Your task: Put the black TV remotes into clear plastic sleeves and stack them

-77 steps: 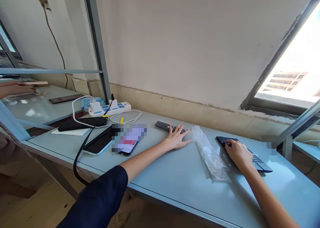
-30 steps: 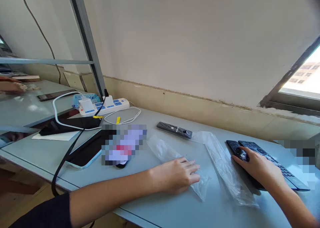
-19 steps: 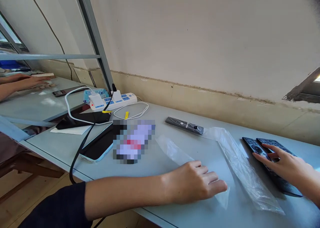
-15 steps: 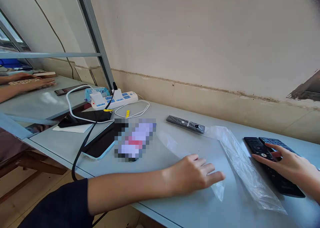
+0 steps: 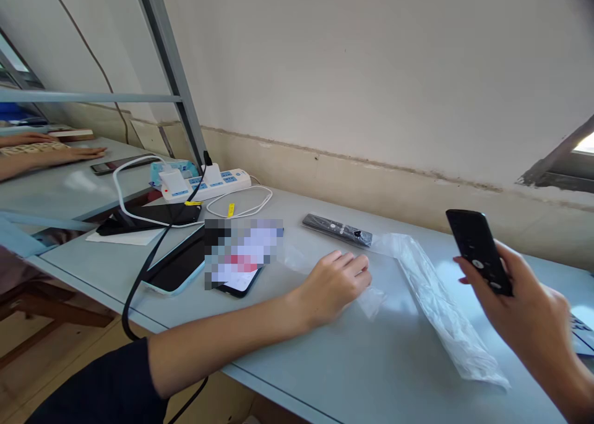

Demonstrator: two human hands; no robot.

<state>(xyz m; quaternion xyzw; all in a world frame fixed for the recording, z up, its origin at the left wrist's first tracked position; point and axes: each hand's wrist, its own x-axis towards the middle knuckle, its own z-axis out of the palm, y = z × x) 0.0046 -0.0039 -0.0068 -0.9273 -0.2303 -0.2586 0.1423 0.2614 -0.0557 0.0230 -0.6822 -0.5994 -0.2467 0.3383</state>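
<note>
A black remote control (image 5: 480, 250) is raised above the right side of the desk, with my right hand (image 5: 529, 312) closed around its lower part. My left hand (image 5: 336, 281) rests on the desk, its fingers curled onto a thin clear plastic sleeve (image 5: 371, 301) that shows on both sides of it. Beyond that hand lies another dark remote control (image 5: 338, 228), wrapped in plastic. A long crumpled clear plastic bag (image 5: 439, 312) stretches across the desk between my hands.
Left of my forearm lie a phone with a lit, blurred screen (image 5: 244, 281), a phone with a pale blue edge (image 5: 174, 263) and a black phone (image 5: 148, 218). Behind are a power strip (image 5: 227, 186) and cables. Another person's hands (image 5: 69, 155) are at the far left.
My right hand has lifted a black remote control off the desk. My left hand has drawn back leftward and its fingers have curled in; the sleeve under it has shifted left.
</note>
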